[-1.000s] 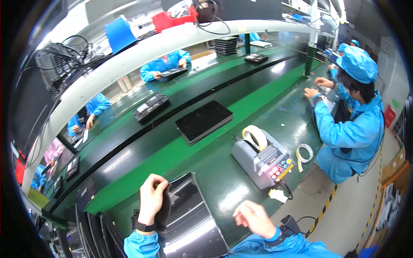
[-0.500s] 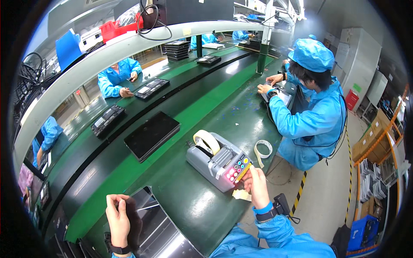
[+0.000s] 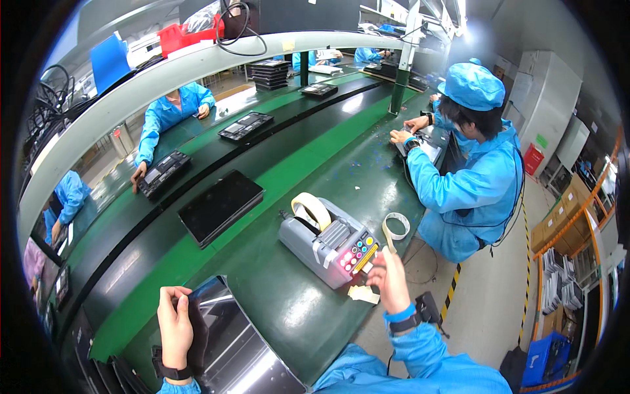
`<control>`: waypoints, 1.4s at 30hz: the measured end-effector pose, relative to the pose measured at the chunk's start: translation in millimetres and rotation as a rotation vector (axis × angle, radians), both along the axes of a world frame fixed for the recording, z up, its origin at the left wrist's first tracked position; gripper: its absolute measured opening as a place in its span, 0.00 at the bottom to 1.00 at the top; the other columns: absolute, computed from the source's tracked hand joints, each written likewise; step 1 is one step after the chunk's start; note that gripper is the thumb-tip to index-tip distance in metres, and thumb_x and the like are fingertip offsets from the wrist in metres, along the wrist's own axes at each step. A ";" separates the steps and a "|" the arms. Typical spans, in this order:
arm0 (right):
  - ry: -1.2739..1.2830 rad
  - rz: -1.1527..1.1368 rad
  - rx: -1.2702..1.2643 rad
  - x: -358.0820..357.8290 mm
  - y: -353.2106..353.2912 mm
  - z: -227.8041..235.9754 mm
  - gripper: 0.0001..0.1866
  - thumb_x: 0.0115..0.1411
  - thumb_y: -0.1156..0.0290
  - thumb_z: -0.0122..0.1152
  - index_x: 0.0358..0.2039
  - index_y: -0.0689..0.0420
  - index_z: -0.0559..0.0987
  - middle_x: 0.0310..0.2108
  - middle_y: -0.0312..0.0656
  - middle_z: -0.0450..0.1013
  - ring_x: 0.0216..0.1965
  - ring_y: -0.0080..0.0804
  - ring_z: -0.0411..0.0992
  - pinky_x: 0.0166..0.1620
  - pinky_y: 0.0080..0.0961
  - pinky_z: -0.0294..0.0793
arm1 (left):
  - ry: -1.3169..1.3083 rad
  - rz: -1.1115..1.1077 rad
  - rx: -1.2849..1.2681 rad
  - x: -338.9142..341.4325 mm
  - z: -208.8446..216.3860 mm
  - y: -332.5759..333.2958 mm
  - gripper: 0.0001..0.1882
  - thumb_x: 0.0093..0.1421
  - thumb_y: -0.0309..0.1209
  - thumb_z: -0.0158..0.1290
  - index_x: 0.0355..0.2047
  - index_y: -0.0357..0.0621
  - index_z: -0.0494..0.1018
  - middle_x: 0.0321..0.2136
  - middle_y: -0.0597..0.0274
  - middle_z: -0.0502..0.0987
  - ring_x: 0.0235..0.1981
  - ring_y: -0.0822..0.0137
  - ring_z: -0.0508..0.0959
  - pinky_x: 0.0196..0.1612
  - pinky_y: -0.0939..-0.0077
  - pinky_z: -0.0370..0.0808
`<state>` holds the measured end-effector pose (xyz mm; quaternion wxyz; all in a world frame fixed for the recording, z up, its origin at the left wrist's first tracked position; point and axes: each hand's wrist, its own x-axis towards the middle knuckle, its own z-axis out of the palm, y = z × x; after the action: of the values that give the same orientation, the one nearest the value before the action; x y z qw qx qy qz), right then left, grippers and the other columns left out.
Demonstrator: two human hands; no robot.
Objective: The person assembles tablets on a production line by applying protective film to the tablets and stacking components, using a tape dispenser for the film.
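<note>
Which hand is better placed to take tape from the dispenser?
Probably the right hand: it is near the front of the grey tape dispenser, while the left hand is farther off, at the edge of the dark panel.

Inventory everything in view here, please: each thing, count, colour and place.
Glossy panel: one, black, lower left
Tape dispenser: one, grey, centre
Mounted tape roll: one, cream, on dispenser
Loose tape roll: one, pale, right of dispenser
Tape scraps: count unclear, yellowish, beside dispenser
Flat slab or stack: one, black, beyond panel
Opened devices: several, dark, far side
Workbench: one, green, centre
Bin: one, red, upper left
Crate: one, blue, lower right
People: several, blue-clad, right and beyond
Left hand: one, blue-sleeved, at panel's left edge
Right hand: one, blue-sleeved, at dispenser's front
</note>
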<state>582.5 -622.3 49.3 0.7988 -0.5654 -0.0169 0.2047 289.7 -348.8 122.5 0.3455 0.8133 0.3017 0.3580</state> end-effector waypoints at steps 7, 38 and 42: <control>-0.197 -0.096 -0.191 -24.6 -9.6 16.3 0.09 0.63 0.67 0.54 0.28 0.58 0.73 0.20 0.31 0.68 0.20 0.15 0.64 0.22 0.13 0.64 | 0.047 -0.052 0.088 8.5 1.3 2.7 0.03 0.61 0.23 0.44 0.33 0.35 0.64 0.32 0.51 0.75 0.33 0.57 0.75 0.40 0.69 0.70; -0.695 0.464 -0.395 -108.5 138.5 48.2 0.09 0.59 0.70 0.58 0.29 0.63 0.74 0.18 0.40 0.69 0.20 0.22 0.67 0.26 0.22 0.67 | 0.306 -0.027 0.606 3.6 25.7 -12.7 0.19 0.52 0.23 0.54 0.46 0.38 0.68 0.47 0.49 0.71 0.52 0.49 0.68 0.56 0.61 0.63; -1.138 0.345 -0.331 -122.7 144.9 68.6 0.07 0.54 0.70 0.62 0.27 0.57 0.73 0.24 0.41 0.70 0.26 0.36 0.72 0.30 0.31 0.72 | 0.414 0.023 0.566 6.0 17.4 -20.2 0.14 0.53 0.29 0.55 0.40 0.39 0.71 0.38 0.53 0.73 0.43 0.54 0.72 0.47 0.63 0.67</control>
<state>459.8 -477.5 118.0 0.5213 -0.6916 -0.4999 -0.0028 295.7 -369.0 139.9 0.0336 0.9287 0.2633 0.2589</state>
